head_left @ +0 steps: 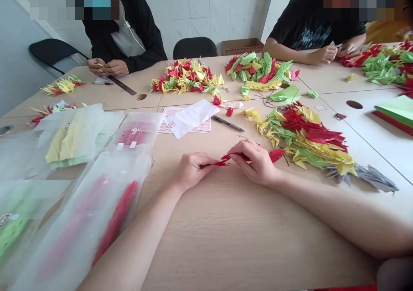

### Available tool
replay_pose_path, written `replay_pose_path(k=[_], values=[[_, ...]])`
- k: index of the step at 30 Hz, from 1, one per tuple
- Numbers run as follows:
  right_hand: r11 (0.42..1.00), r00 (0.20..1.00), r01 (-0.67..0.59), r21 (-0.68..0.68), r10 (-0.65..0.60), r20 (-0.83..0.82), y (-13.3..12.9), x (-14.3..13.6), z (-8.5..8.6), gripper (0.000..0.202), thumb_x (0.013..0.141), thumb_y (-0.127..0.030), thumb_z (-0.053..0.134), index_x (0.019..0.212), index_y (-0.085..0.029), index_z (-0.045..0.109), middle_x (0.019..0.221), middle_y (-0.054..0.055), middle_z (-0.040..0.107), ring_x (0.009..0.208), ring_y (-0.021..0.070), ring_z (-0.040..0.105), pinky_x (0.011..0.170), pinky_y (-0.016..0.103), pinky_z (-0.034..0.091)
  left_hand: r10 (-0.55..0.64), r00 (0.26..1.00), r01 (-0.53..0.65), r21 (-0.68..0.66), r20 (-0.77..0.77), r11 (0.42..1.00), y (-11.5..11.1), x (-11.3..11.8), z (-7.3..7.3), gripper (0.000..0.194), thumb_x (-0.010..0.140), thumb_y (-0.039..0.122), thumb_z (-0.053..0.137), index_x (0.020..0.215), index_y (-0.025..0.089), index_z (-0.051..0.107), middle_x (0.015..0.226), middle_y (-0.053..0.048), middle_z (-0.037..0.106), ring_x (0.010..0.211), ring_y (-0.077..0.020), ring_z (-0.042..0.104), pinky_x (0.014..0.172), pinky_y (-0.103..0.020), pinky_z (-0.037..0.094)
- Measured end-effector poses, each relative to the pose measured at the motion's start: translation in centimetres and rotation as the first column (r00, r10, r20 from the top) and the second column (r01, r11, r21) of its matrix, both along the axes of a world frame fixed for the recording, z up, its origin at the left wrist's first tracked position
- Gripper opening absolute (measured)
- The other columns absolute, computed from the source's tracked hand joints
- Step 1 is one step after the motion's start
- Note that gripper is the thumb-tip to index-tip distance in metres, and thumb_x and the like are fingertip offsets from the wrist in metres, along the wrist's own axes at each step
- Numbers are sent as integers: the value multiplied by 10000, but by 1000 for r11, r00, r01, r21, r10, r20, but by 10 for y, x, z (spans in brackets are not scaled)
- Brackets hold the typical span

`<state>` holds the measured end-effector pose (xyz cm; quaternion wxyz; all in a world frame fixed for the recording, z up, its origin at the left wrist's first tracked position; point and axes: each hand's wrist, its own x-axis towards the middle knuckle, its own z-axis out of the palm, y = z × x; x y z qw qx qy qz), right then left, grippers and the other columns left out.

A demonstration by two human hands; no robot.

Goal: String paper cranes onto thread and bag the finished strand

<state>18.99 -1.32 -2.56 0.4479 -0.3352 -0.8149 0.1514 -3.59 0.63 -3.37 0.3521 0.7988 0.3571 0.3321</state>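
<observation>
Red folded paper (pixel 222 162) is up between both hands, just above the near part of the table (pixel 226 239).

Left hand (pixel 191 169): thumb and fingertips closed in a pinch on the left end. Right hand (pixel 254 160): fingers curled, thumb and index nearly together on the other end; the rest of that grip is hidden behind the hand. Two-ended hold looks deliberate: thin paper, light pinch, less chance of crushing the folds. Both forearms seem to lean on the table, probably for steadiness.

Loose red piece (pixel 276 154) lies just beside the right hand, with the mixed paper pile (pixel 314 138) beyond it. Reads like supply within short reach; can't confirm. Grey paper (pixel 376 178) lies at the near end of that pile.

Clear bags (pixel 111 170) with coloured paper inside sit on the left, likely grouped so contents don't mix with loose stuff. Pen (pixel 227 123) lies ahead of the hands, beside the white sheet (pixel 195 114) and label sheet (pixel 205 127), out of the finger area.

Across the table, one person (pixel 135 29) holds a small yellow piece over there, well apart from these hands.
</observation>
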Motion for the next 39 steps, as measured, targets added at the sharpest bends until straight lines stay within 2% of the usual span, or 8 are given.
replay_pose_path(k=[4, 9, 17, 25, 39], values=[[999, 998, -44, 22, 45, -53, -1, 1, 3, 75, 946, -149, 535, 954, -213, 573, 799, 31, 668, 705, 161, 579, 747, 353, 463, -26, 999, 27, -20, 35, 999, -1, -1, 1, 171, 889, 264, 648, 983, 278, 790, 931, -27, 782, 828, -190, 715, 745, -282, 536], [981, 990, -124, 147, 131, -43, -4, 2, 5, 118, 924, -135, 534, 982, -224, 586, 755, 22, 648, 648, 159, 550, 723, 366, 475, -28, 995, 33, -48, 94, 998, -1, -1, 3, 149, 877, 270, 674, 962, 260, 797, 926, -40, 781, 836, -196, 719, 742, -285, 545], [971, 998, -68, 231, 63, 29, -2, 5, 1, 201, 888, -126, 568, 1039, -248, 619, 718, 7, 619, 641, 168, 541, 774, 404, 479, 19, 993, -14, -38, 118, 999, 0, -1, 0, 166, 871, 298, 681, 987, 255, 792, 910, -51, 780, 817, -198, 718, 735, -295, 543], [977, 999, -14, 213, 6, 39, -1, 4, 0, 181, 890, -130, 562, 1017, -242, 627, 691, -6, 605, 631, 160, 536, 787, 389, 460, 36, 995, -38, 17, 89, 999, 1, -2, 0, 160, 875, 292, 670, 978, 280, 793, 894, -39, 779, 799, -190, 710, 717, -286, 534], [983, 999, -34, 181, 26, 42, -1, 3, 1, 202, 913, -118, 534, 1030, -247, 634, 708, -10, 622, 604, 142, 534, 806, 388, 441, 46, 995, -48, 23, 87, 999, 1, -2, -2, 157, 874, 306, 670, 967, 281, 794, 914, -37, 780, 824, -196, 717, 746, -292, 541]])
